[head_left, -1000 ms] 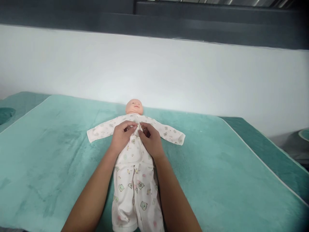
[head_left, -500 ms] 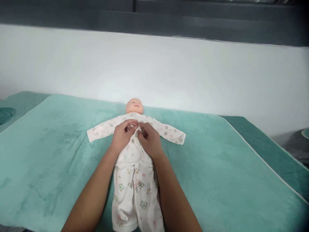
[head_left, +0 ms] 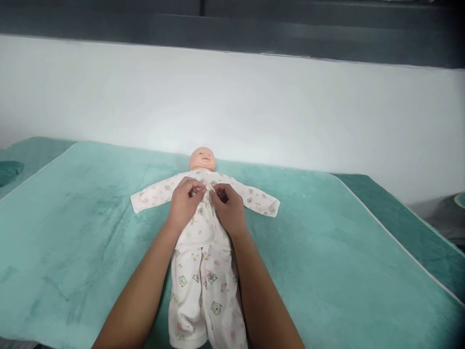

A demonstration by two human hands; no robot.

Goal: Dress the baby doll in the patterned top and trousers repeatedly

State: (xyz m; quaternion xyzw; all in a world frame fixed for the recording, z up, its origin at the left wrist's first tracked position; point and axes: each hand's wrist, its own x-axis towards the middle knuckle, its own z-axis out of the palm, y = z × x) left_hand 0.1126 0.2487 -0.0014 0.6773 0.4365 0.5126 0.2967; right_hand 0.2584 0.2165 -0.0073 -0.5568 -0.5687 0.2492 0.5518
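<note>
The wide teal plush blanket point(head_left: 327, 252) spread under both my hands and covered the worktop. On it the plastic-headed baby doll in white animal-print cotton pyjamas point(head_left: 203, 286) lay on its back. Its long axis ran straight away from me between my forearms, head beyond my fingertips. My left hand point(head_left: 186, 203) and right hand point(head_left: 228, 208) rested on its chest, equally near. Each was narrowed to a pinch on a front edge of the white printed jacket point(head_left: 199, 228), meeting at a small pale fastener point(head_left: 209, 187).
</note>
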